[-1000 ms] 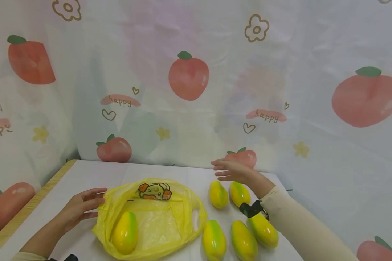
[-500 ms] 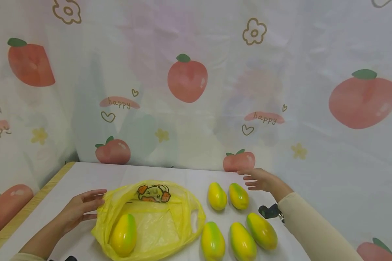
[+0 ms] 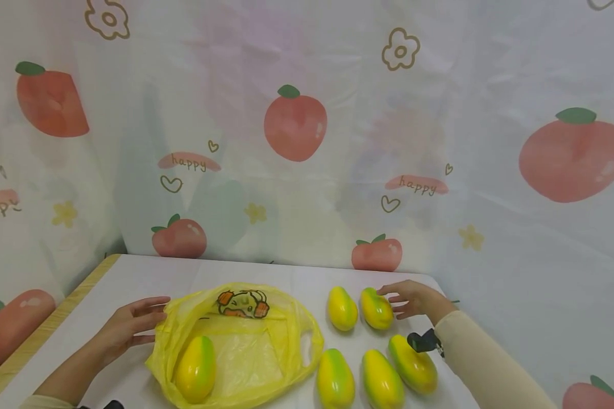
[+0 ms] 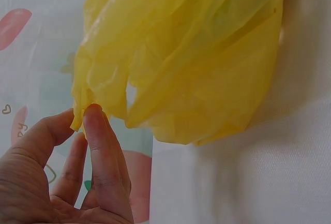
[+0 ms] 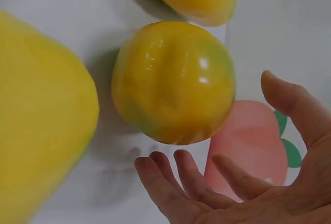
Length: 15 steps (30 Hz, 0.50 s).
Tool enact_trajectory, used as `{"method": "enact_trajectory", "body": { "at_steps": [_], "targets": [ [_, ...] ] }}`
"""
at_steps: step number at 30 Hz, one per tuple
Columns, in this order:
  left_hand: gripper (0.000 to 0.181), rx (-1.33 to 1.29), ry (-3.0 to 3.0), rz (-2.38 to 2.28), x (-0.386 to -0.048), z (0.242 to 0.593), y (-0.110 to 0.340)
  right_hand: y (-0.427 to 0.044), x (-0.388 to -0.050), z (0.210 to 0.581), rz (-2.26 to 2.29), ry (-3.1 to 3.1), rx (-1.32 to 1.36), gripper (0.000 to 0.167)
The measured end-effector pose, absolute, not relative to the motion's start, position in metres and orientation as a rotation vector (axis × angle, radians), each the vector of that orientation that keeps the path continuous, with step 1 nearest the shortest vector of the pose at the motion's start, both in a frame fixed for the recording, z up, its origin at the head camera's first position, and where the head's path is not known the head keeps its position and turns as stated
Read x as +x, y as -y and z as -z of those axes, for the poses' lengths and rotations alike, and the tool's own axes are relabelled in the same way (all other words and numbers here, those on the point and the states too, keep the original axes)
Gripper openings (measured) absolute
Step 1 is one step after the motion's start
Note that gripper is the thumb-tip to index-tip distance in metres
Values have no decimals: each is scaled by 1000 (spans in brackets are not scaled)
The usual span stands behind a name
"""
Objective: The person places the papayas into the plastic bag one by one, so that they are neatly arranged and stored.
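Observation:
At the left side of the open yellow plastic bag (image 3: 245,363), my left hand (image 3: 128,326) pinches the rim; in the left wrist view, the thumb and fingertips of that hand (image 4: 83,172) meet the edge of the bag (image 4: 196,69). One yellow-green fruit (image 3: 196,369) lies inside the bag. My right hand (image 3: 414,298) is beside the back right fruit (image 3: 376,309), fingers spread. In the right wrist view, a gap shows between the hand (image 5: 248,188) and that fruit (image 5: 173,81).
Another fruit (image 3: 342,308) lies left of the back right one. Three more, including one at the front (image 3: 335,378), rest right of the bag on the white tabletop (image 3: 158,272). A printed fabric (image 3: 307,216) hangs behind.
My right hand has moved rightward from above the back fruits, then lowered to the right side of the back right one. My left hand stays at the bag's rim.

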<state>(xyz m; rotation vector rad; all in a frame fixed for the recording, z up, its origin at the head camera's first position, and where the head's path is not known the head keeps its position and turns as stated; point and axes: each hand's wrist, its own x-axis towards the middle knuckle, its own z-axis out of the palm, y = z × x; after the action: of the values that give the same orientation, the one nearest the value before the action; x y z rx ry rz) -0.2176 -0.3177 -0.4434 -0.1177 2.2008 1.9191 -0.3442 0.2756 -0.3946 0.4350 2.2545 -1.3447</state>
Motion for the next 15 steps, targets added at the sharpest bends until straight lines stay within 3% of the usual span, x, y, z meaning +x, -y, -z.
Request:
{"method": "enact_trajectory", "body": {
  "at_steps": [15],
  "targets": [
    [65,-115,-2216,-1899,-219,446,319,-278,-344,410,1344,-2198,548,81]
  ]
}}
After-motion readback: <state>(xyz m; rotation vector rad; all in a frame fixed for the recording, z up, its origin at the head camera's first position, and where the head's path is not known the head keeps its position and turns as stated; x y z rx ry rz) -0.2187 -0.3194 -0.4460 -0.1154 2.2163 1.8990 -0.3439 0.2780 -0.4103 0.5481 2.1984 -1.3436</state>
